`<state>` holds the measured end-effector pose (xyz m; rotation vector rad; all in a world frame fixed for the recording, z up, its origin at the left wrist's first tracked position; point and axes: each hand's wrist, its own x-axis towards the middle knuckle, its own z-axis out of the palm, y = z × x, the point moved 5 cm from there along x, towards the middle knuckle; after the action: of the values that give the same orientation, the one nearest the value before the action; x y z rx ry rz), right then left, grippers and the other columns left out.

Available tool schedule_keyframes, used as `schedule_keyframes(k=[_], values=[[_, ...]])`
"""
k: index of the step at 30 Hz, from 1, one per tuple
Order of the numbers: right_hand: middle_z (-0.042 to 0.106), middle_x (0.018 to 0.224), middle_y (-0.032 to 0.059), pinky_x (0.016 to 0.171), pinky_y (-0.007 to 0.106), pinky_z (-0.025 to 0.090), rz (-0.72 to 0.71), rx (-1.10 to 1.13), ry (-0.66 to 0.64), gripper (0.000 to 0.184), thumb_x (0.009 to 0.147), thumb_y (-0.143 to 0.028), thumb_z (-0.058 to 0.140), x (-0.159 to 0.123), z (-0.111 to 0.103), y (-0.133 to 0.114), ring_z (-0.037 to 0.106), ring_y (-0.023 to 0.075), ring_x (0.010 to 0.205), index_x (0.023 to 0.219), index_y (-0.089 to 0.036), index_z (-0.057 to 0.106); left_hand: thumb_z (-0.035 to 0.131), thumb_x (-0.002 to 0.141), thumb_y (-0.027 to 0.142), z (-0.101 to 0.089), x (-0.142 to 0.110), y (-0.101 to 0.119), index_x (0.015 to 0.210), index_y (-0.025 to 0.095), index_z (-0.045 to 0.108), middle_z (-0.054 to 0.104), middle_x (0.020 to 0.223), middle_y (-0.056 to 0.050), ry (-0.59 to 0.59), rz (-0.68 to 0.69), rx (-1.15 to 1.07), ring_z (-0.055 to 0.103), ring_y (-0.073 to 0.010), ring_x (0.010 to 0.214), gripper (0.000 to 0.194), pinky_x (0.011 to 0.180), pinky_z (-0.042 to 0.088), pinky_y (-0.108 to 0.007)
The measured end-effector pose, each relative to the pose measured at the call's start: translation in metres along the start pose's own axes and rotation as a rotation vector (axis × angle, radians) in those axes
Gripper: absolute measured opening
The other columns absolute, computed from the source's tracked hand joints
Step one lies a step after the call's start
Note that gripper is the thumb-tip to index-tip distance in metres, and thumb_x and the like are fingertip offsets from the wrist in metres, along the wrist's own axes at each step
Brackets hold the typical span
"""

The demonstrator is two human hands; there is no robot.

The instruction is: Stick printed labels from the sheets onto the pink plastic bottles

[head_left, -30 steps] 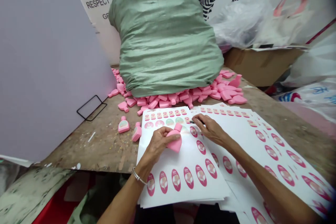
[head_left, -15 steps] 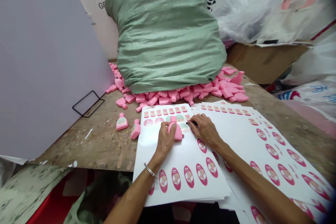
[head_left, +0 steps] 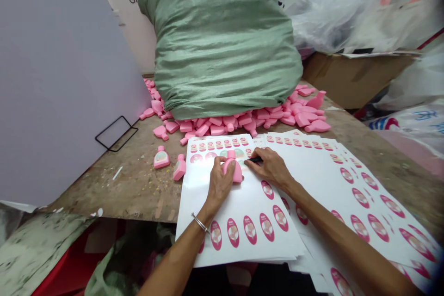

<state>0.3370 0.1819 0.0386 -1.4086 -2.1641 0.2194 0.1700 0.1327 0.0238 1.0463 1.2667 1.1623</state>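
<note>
Fingers (head_left: 217, 162) of the left hand (head_left: 218, 186) grip a pink bottle (head_left: 237, 175) at the center of the frame, narrow around its body, while those of the right hand (head_left: 273, 166), just right of it, pinch a slim dark tool (head_left: 255, 159). Largest first, we note the worn table (head_left: 138, 194) spanning the frame, and above it the bulging green sack (head_left: 225, 46), upper center; were it to slump forward, we judge, the pile of pink bottles (head_left: 208, 126) at its foot could spill onto the paper. Below, the label sheet (head_left: 239, 201) overlaps a spread of sheets (head_left: 308, 171) at right, and a dragging forearm could pull that layering askew. Left of center we see two more bottles, one farther off (head_left: 161, 159) and one close to the sheet's edge (head_left: 179, 169); a sweep of the left hand could knock the nearer one. The gripped bottle might twist or slip if the hold loosened. The metal bangle (head_left: 200, 223), lower center, could scuff or catch the paper. Smallest is a pale round label (head_left: 239, 153) near the tool's tip: pressed too hard, it could crease or tear, though we cannot tell whether the tip touches anything.
</note>
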Motion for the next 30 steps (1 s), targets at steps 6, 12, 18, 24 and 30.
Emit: schedule_keyframes(k=[6,12,18,24,30], values=[[0.066,0.073,0.0059,0.072,0.035,0.039,-0.156,-0.064,0.164,0.020,0.084,-0.037,0.059,-0.009,-0.013,-0.018,0.054,0.0200,0.072,0.075,-0.019,0.057,0.068,0.073,0.056,-0.003,0.003,-0.003,0.099,0.019,0.046,0.061,0.075,0.000,0.053,-0.045,-0.103,0.065,-0.0144,0.056,0.050,0.052,0.050,-0.024],[0.059,0.068,0.0007,0.061,0.029,0.043,0.186,0.383,0.227,0.027,0.080,-0.046,0.063,-0.021,-0.041,-0.021,0.053,0.0153,0.063,0.073,-0.021,0.055,0.065,0.077,0.055,-0.004,-0.007,0.009,0.096,0.012,0.053,0.066,0.085,-0.009,-0.008,-0.076,-0.327,0.068,-0.0177,0.066,0.048,0.063,0.055,-0.029],[0.066,0.073,0.0017,0.058,0.027,0.046,0.301,0.675,0.102,0.033,0.076,-0.051,0.066,-0.021,-0.049,-0.049,0.057,0.0155,0.065,0.082,-0.019,0.070,0.051,0.088,0.054,-0.003,-0.033,0.032,0.106,0.009,0.063,0.070,0.096,-0.015,-0.098,-0.112,-0.500,0.069,-0.0235,0.078,0.050,0.069,0.058,-0.037],[0.074,0.088,0.0038,0.077,0.034,0.053,0.291,0.769,-0.015,0.031,0.076,-0.048,0.067,-0.028,-0.040,-0.078,0.067,0.0228,0.085,0.091,-0.022,0.076,0.043,0.091,0.054,-0.005,-0.045,0.038,0.105,0.008,0.067,0.070,0.102,-0.015,-0.109,-0.106,-0.499,0.069,-0.0234,0.080,0.054,0.075,0.058,-0.040],[0.074,0.094,0.0040,0.081,0.038,0.054,0.288,0.775,-0.004,0.031,0.075,-0.048,0.068,-0.029,-0.040,-0.084,0.067,0.0250,0.088,0.090,-0.021,0.076,0.045,0.091,0.054,-0.008,-0.045,0.037,0.107,0.009,0.067,0.069,0.103,-0.015,-0.101,-0.097,-0.525,0.067,-0.0241,0.087,0.053,0.076,0.058,-0.040]])
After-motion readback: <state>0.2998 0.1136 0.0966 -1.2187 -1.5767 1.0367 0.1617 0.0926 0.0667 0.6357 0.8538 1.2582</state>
